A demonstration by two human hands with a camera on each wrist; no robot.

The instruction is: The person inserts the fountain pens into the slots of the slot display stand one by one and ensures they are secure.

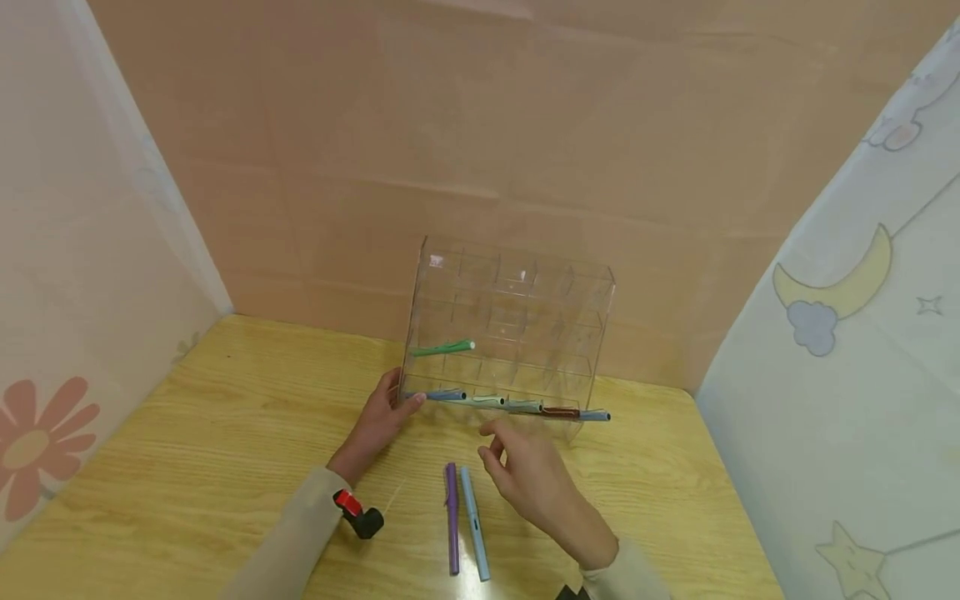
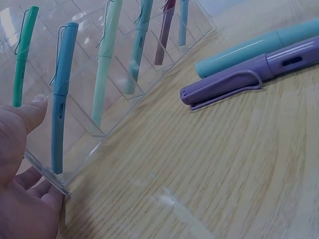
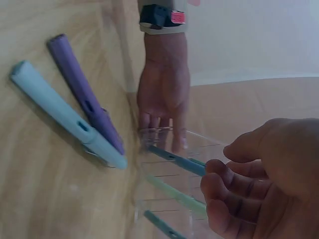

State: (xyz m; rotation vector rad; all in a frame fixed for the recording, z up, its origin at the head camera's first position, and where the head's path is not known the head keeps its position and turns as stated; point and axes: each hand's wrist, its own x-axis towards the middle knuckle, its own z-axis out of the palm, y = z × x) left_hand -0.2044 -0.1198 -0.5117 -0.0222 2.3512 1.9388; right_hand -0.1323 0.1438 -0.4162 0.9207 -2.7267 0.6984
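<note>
A clear acrylic pen rack (image 1: pixel 517 312) stands on the table. Its lower left corner is gripped by my left hand (image 1: pixel 378 423), thumb in front and the other fingers round the side. In the bottom row sit several pens: a blue pen (image 2: pixel 62 94), a pale green pen (image 2: pixel 105 59), a teal pen (image 2: pixel 139 50), a dark red pen (image 1: pixel 561 412) and a light blue pen (image 1: pixel 595 415). One row higher leans a green pen (image 1: pixel 444 348). My right hand (image 1: pixel 536 479) hovers in front of the rack, fingers loosely bent, holding nothing.
On the table in front of the rack lie a purple pen (image 1: pixel 452 521) and a light blue capped pen (image 1: pixel 475 525), side by side. Behind the rack hangs a plain brownish sheet (image 1: pixel 480 125). Patterned cloth walls (image 1: pixel 847 350) border both sides.
</note>
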